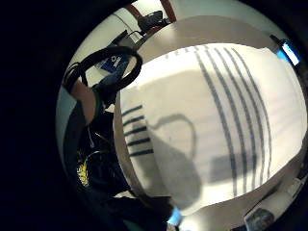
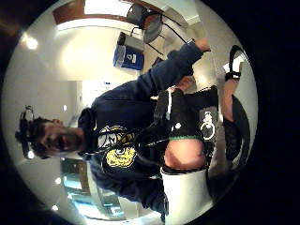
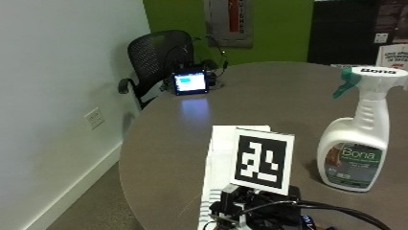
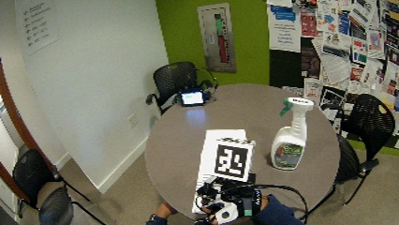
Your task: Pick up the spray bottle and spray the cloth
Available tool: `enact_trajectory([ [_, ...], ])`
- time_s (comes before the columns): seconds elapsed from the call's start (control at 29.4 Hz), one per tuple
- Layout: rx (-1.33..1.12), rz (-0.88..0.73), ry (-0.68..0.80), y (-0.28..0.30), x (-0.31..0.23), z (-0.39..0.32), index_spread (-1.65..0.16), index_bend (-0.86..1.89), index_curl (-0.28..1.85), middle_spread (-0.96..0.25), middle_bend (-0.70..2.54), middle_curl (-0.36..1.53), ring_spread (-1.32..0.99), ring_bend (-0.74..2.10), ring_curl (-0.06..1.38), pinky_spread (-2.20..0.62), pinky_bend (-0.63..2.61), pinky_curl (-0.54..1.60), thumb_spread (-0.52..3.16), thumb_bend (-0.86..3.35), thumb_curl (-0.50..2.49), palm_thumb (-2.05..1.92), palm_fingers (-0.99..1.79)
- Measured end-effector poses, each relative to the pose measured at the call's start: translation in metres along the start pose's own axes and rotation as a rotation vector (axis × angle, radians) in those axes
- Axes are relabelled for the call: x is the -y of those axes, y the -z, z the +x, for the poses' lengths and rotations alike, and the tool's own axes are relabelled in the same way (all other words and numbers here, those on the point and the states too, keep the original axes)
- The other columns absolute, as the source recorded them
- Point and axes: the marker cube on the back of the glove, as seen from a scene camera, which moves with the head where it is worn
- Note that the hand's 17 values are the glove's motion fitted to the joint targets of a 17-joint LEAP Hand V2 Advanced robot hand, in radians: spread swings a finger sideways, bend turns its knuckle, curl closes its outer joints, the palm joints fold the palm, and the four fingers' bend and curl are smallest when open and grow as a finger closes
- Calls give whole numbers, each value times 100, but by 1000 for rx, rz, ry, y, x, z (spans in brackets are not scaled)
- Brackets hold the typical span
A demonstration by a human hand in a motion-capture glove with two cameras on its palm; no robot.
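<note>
Presently, the round bench carries all items. A white cloth with dark stripes lies flat near the person's edge, spread out beneath the palm as the little-finger-side view shows. The bottle stands upright on the bench to the right of the cloth, apart from it and untouched. A small lit screen sits at the far edge. The gloved right hand hovers over the cloth's near end; whether its fingers are apart or together cannot be told.
</note>
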Motion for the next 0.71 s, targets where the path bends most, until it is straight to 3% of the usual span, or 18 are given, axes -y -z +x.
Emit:
enact_trajectory([
  [0.31, -1, 5, -6, -7, -2, 0, -13, 66, 27, -7, 67, 25, -14, 70, 29, -25, 37, 23, 81, 32, 20, 54, 144],
  [0.71, 22, 28, -31, -16, -14, 2, -16, 73, 39, -9, 74, 37, -16, 76, 40, -28, 41, 32, 106, 26, 29, 56, 134],
])
